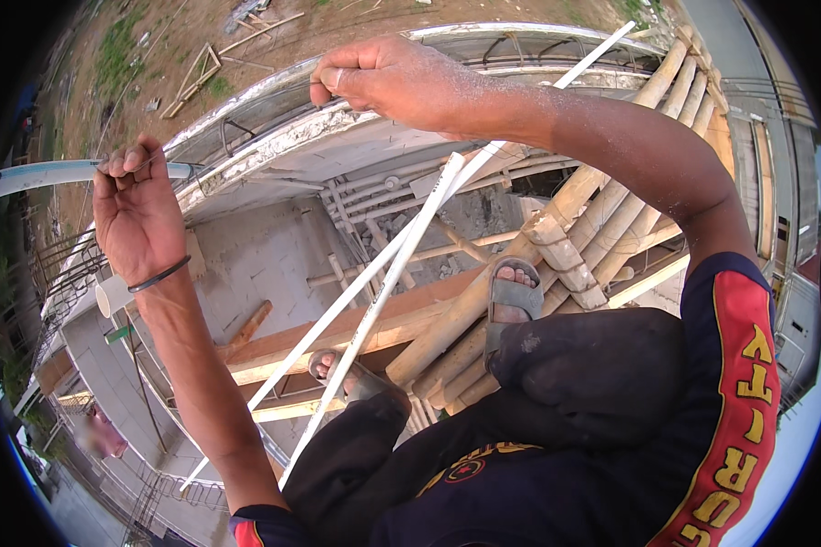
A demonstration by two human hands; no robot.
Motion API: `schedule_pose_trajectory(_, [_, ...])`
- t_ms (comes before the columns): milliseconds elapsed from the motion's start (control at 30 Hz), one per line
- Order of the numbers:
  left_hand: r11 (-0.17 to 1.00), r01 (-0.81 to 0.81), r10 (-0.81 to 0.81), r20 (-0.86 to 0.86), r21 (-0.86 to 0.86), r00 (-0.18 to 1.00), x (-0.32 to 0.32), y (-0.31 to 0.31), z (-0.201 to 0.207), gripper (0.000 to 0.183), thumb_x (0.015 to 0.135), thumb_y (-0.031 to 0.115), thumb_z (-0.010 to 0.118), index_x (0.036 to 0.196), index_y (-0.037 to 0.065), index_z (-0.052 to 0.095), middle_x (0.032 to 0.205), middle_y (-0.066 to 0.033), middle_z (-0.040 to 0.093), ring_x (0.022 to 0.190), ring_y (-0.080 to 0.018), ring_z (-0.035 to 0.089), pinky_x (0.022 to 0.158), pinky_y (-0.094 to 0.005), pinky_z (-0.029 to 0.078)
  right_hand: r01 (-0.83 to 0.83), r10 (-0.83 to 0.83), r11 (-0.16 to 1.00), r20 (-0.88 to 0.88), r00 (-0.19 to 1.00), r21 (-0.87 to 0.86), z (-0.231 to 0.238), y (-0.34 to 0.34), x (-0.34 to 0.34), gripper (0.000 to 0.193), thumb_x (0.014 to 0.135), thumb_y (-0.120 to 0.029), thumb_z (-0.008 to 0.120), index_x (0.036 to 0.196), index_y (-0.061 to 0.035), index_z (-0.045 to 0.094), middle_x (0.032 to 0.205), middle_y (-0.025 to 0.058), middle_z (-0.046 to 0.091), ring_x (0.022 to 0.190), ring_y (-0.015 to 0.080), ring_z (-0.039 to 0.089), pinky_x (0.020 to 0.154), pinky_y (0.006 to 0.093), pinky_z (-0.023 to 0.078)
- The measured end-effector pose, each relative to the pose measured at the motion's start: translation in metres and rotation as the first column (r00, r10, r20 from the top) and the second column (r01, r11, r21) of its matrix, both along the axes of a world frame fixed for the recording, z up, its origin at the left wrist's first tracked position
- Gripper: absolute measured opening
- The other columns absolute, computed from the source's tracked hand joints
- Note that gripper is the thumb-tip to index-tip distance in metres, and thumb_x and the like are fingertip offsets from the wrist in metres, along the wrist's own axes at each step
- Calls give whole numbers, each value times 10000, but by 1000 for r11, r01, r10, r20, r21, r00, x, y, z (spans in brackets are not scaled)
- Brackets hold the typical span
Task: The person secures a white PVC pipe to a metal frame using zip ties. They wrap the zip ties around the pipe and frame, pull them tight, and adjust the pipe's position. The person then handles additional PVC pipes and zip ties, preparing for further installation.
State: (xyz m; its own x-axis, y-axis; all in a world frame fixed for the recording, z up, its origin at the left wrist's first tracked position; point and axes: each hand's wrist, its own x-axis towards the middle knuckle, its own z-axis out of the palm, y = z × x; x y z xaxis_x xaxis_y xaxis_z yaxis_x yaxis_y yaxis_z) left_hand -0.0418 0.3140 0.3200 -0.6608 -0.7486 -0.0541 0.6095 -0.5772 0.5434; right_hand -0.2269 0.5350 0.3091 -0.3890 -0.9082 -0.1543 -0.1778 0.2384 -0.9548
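Your left hand (146, 223) curls at the pale pipe (46, 175), near the wall's (274, 153) top edge; can't tell if it grips it. Your right hand (392, 87) is pinched together above that edge, contents unclear. Two white pipes (371, 314) cross the beam (420, 319) toward its left end.

pipe (41, 175): behind left hand (143, 219) | crossed pipes (370, 319): centre | poles (572, 195): right

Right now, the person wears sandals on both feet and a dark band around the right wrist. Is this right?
Not quite: in the head view, the dark band goes around the wrist of the left hand, not the right. The sandals are as you say.
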Motion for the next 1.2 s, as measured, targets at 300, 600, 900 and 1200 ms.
schedule_pose_trajectory(300, [980, 195, -183, -213, 36, 960, 5, -23, -20, 173, 961, 43, 448, 794, 0, 433, 735, -84, 437, 695, -212, 450, 1012, -449, 389, -482, 435, 835, -217, 874, -266, 12, 4, 30, 207, 969, -237, 490, 963, -108, 653, 683, 60, 572, 638, 172, 526, 630, 348, 430])
schedule_pose_trajectory(600, [974, -55, 76, 91, -218, 993, 2, -2, -4, 133, 963, 96, 477, 885, 6, 537, 836, -91, 571, 819, -242, 552, 1033, -449, 395, 106, -102, 994, -272, 957, 1, 3, 9, 12, 216, 964, -225, 484, 989, -110, 665, 635, 52, 528, 610, 139, 506, 586, 341, 410])
schedule_pose_trajectory(900, [983, 0, 15, 82, -186, 996, 18, -42, -24, 147, 948, 146, 538, 892, 11, 561, 845, -98, 597, 833, -258, 573, 1051, -468, 397, -554, 554, 821, -39, 831, -137, 26, 1, 25, 217, 947, -222, 466, 970, -114, 652, 682, 22, 521, 655, 121, 501, 621, 333, 418])
schedule_pose_trajectory(1200, [860, -111, 158, 54, -498, 986, 3, 0, 6, 139, 948, 134, 531, 890, 11, 559, 883, -118, 609, 904, -290, 607, 1052, -469, 410, -392, 441, 882, -166, 882, 260, -3, 2, 20, 208, 983, -195, 457, 991, -66, 620, 705, 38, 508, 658, 149, 479, 605, 339, 392])
